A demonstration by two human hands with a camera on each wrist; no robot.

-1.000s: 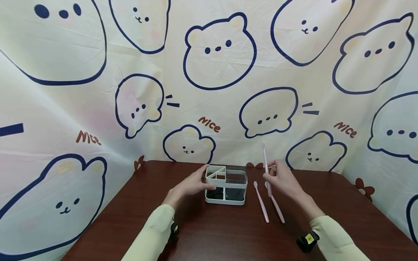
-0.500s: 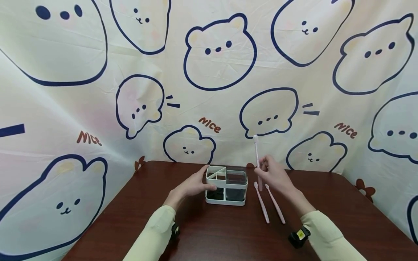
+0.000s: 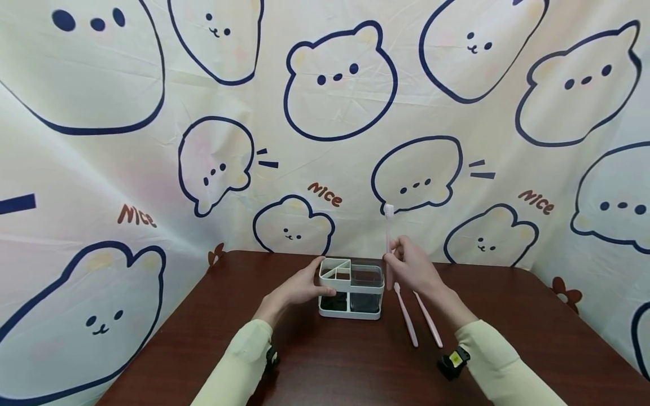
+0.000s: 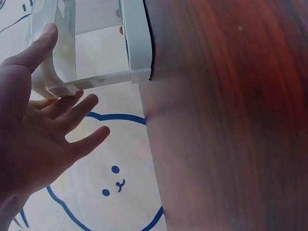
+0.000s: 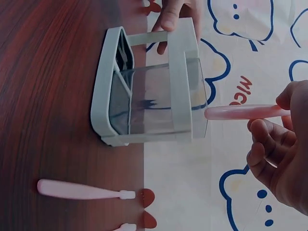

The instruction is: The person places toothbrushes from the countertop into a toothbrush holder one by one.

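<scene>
Right of center in the frame, a person's right hand [image 3: 413, 268] is holding a pink toothbrush [image 5: 240, 112] upright, its grip pinching the handle just beside a pale holder [image 3: 365, 290] on the dark tabletop [image 3: 325, 361], while the left hand [image 3: 299, 286] is clasping the holder's left side. A second toothbrush [image 3: 407, 318] and a third toothbrush [image 3: 430, 323] are lying lower right. The person is apparently lining up brush and holder; the next move is probably calling for clearing the rim and lowering the handle into the clear compartment [image 5: 154, 98]
</scene>
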